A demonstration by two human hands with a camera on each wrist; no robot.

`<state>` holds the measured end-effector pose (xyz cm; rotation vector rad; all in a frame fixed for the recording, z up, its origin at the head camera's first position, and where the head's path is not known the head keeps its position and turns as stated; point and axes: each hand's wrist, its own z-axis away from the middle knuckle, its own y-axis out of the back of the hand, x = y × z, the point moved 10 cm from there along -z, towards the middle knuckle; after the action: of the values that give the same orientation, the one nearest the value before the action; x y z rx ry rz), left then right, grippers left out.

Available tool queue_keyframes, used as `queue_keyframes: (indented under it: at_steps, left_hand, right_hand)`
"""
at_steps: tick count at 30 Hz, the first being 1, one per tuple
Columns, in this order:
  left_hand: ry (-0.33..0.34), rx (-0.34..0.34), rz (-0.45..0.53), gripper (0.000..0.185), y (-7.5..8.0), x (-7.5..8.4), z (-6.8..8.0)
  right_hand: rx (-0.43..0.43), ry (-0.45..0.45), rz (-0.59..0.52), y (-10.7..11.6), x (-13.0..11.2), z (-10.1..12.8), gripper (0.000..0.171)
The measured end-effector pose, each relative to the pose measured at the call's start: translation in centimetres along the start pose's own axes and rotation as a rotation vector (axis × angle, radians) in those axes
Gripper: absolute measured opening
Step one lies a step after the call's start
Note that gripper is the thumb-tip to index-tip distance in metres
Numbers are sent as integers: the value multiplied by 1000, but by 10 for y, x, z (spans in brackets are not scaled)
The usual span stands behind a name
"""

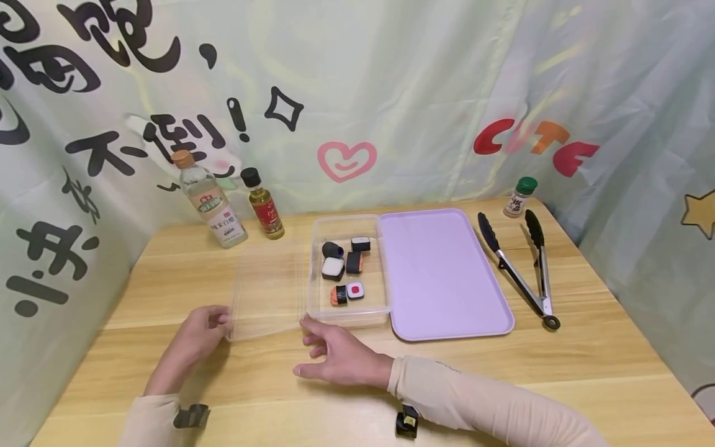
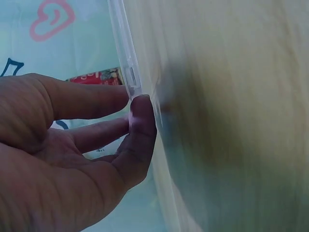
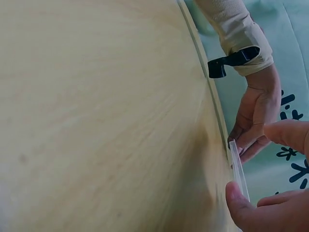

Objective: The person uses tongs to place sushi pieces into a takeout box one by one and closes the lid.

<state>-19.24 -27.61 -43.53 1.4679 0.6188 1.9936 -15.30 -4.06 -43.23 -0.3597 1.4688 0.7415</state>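
Observation:
A clear plastic lid (image 1: 268, 288) lies tilted over the left side of the table. My left hand (image 1: 203, 332) pinches its near left corner between thumb and fingers; in the left wrist view, the lid's rim (image 2: 126, 53) runs up from the fingertips. At the lid's near right corner is my right hand (image 1: 349, 357), index fingertip right at the edge, thumb spread well apart. Right beside the lid stands a clear container (image 1: 349, 310) holding several sushi pieces, among them a white-topped one (image 1: 332, 268) and a roll with a red centre (image 1: 355, 290).
A lilac tray (image 1: 447, 279) adjoins the container's right side. Tongs (image 1: 522, 282) lie spread beyond it, near a green-capped shaker (image 1: 519, 197). Behind the lid stand a large clear bottle (image 1: 215, 208) and a small black-capped oil bottle (image 1: 265, 211). A printed curtain (image 1: 424, 93) hangs behind the table.

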Motion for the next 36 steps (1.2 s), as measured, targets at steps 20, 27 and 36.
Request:
queue_keyframes:
  at_steps: [20, 27, 36]
  left_hand:
    - [-78, 44, 75, 46, 16, 9, 22]
    - [-168, 99, 62, 44, 22, 38, 28]
    - [-240, 132, 116, 42, 16, 77, 27]
  right_hand:
    - [-2, 301, -75, 1, -47, 19, 79]
    - [101, 313, -232, 26, -64, 23, 77]
    - [256, 300, -259, 72, -85, 25, 70]
